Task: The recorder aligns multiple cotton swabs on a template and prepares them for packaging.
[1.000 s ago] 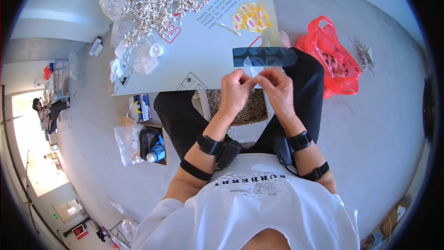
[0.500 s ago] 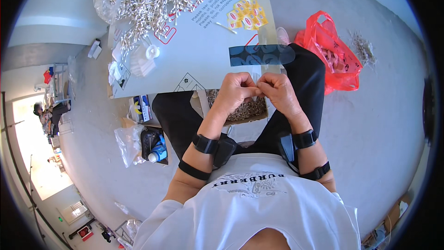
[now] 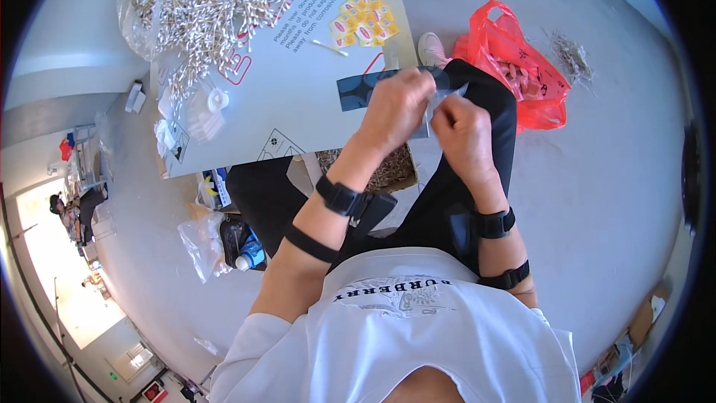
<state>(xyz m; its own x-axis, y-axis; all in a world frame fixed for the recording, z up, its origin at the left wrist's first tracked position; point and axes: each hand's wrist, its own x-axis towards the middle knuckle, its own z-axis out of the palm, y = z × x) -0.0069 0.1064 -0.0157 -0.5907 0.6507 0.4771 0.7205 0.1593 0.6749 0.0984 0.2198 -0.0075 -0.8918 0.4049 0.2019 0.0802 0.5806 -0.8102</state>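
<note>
My left hand (image 3: 401, 107) is closed in a pinch over the table's right edge, its fingertips near a dark translucent strip with round shapes (image 3: 355, 93). Beside it, slightly nearer to me, my right hand (image 3: 464, 133) is also closed. A thin clear piece of plastic film (image 3: 450, 92) shows between the two hands; its exact kind I cannot make out. A single cotton swab (image 3: 330, 48) lies on the table beyond the strip. Further off sit small yellow printed packets (image 3: 365, 22) and a large heap of cotton swabs (image 3: 205, 11) in a clear bag.
A roll-like white ring (image 3: 217, 100) and clear plastic sleeves lie on the table's left part. Below the near edge stands an open carton (image 3: 388, 172) of small brownish pieces. On the floor are a red plastic bag (image 3: 514, 67) and a tangle of thin scraps (image 3: 571, 58).
Both hands, earlier meeting at the fingertips, have moved apart and away from me. Clear film now shows between them. The whole view has shifted slightly.
</note>
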